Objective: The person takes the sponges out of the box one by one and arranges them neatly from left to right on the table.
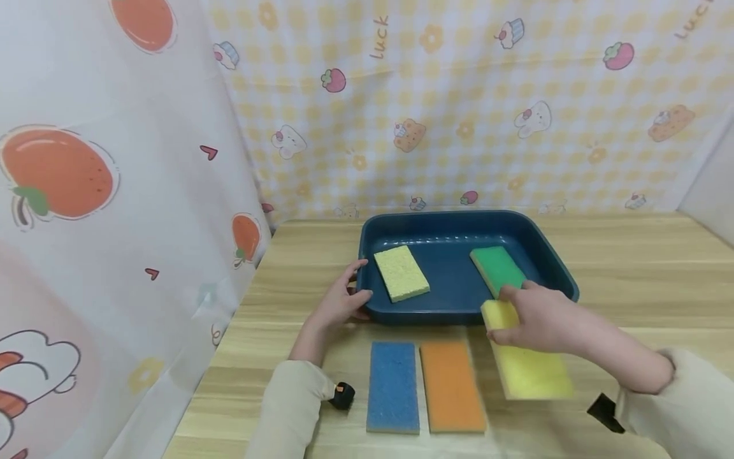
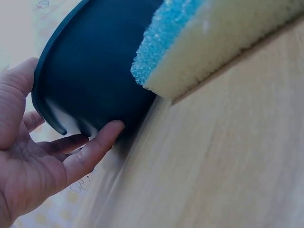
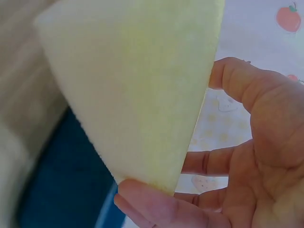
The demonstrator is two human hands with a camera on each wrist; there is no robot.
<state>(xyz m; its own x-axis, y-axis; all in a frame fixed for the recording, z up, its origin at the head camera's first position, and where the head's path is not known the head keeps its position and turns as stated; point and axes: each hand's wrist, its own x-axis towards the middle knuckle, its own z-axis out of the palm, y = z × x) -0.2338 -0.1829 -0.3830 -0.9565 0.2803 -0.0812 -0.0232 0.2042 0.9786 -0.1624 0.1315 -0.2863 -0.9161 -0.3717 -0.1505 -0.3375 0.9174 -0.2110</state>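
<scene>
Up in the head view, the right hand (image 1: 536, 319) held a yellow sponge (image 1: 527, 363) by one end, lifted a little and tilted over the worktop (image 1: 631, 268), just by the near edge of the blue tray (image 1: 459, 313). The left hand (image 1: 344, 299) rested loosely on the tray's left corner, maybe to keep it from sliding. A pale yellow sponge (image 1: 401, 273) and a green sponge (image 1: 497, 269) lay flat inside. A blue sponge (image 1: 392, 387) and an orange sponge (image 1: 452, 386) lay side by side in front.

From the left wrist, straight fingers (image 2: 95, 147) touched the smooth, curved tray wall (image 2: 95, 71). The blue sponge (image 2: 161, 38) looked rough and bubbly on top, soft and cream below.

From the right wrist, the fingers (image 3: 147, 197) and thumb (image 3: 240, 80) pinched the yellow sponge (image 3: 137, 85), which looked soft and fuzzy.
</scene>
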